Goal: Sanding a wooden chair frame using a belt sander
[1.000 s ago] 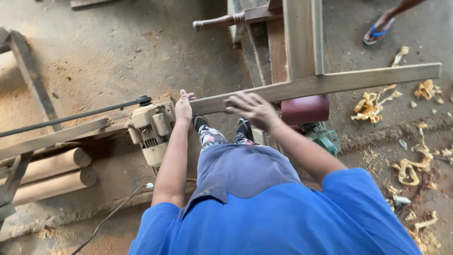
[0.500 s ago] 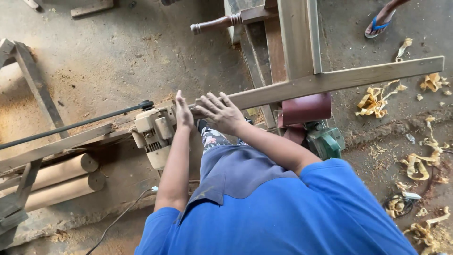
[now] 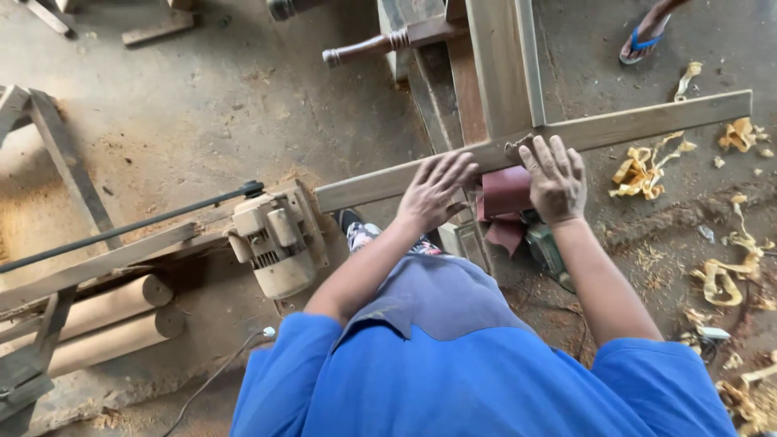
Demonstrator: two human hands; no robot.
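A: What are the hands doing?

B: Both lie on the long wooden rail [image 3: 647, 121] that runs across the frame [image 3: 498, 73]. The left hand [image 3: 433, 190] rests flat, fingers spread and open, gripping nothing. The right hand [image 3: 554, 178] also lies palm down with fingers loosely spread; a scrap of sandpaper [image 3: 516, 147] shows at its fingertips against the rail, though I cannot tell whether it is pinched or just pressed.

A: And around the rail?

B: Just under it, between the two wrists, hangs a dark red cloth [image 3: 506, 194], with a green power tool [image 3: 546, 247] below that. Left of the rail's end sits a cream electric motor [image 3: 271, 239] with a black belt [image 3: 129, 226] running off it. Further left lie two round wooden posts [image 3: 105, 320].

A: The room?

B: A dusty concrete floor [image 3: 227, 97] with sawdust. Curled wood shavings [image 3: 643, 170] lie right of the rail. A turned wooden leg [image 3: 380, 44] lies above it, and another person's foot in a blue sandal [image 3: 643, 40] stands beyond its far end.
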